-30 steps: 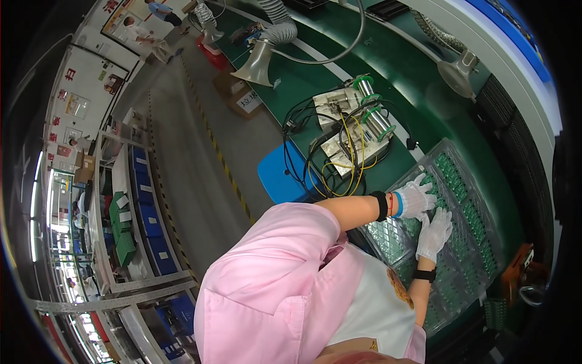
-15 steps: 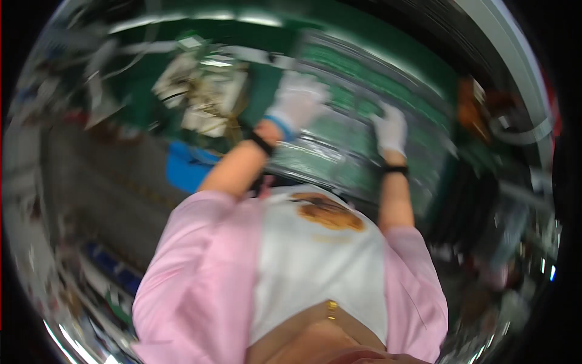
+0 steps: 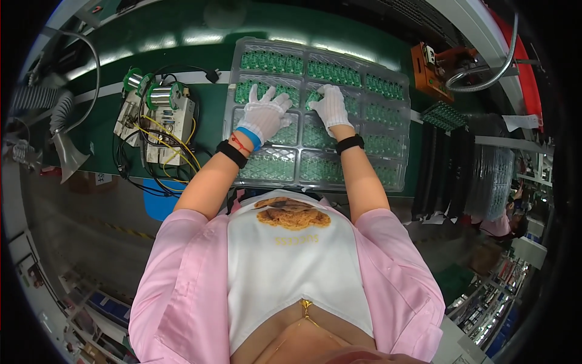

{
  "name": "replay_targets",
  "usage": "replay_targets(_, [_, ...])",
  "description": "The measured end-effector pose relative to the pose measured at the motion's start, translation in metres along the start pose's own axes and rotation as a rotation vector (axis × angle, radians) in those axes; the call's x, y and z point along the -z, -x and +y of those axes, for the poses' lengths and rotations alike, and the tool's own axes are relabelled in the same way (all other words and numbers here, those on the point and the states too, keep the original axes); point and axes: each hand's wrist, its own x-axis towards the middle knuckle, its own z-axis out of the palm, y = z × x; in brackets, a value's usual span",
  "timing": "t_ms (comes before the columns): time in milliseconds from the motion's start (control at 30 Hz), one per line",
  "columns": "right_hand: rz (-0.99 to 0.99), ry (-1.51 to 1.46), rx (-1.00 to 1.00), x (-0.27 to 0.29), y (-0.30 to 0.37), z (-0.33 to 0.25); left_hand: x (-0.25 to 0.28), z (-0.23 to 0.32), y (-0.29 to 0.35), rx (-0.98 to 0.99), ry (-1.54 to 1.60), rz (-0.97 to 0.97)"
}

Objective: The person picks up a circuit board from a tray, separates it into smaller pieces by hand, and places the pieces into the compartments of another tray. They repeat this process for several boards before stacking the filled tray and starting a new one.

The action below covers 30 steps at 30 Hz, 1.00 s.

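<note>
Boards (image 3: 333,72) stand in sideways rows inside a clear tray (image 3: 298,162), beneath the left hand (image 3: 265,115) and right hand (image 3: 330,109); they are apart, the left spread, the right curled nearest the middle boards, its grip impossible to tell.

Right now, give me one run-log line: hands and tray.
Left hand: over left column of tray, spread open | Right hand: at green boards, middle column, grip unclear | Tray: on green table, boards in compartments
</note>
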Motion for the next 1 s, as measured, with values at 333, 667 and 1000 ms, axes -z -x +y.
replay_targets(333, [0.08, -0.397, 0.04, 0.013, -0.017, -0.036, -0.006, -0.002, 0.003, 0.037, 0.012, 0.054])
replay_targets(667, [-0.009, 0.091, 0.144, -0.017, -0.008, -0.048, 0.004, -0.019, 0.011, 0.036, 0.218, 0.265])
replay_targets(1000, [0.275, -0.145, 0.135, 0.027, 0.03, -0.005, 0.037, -0.028, 0.023, 0.078, 0.664, 0.613])
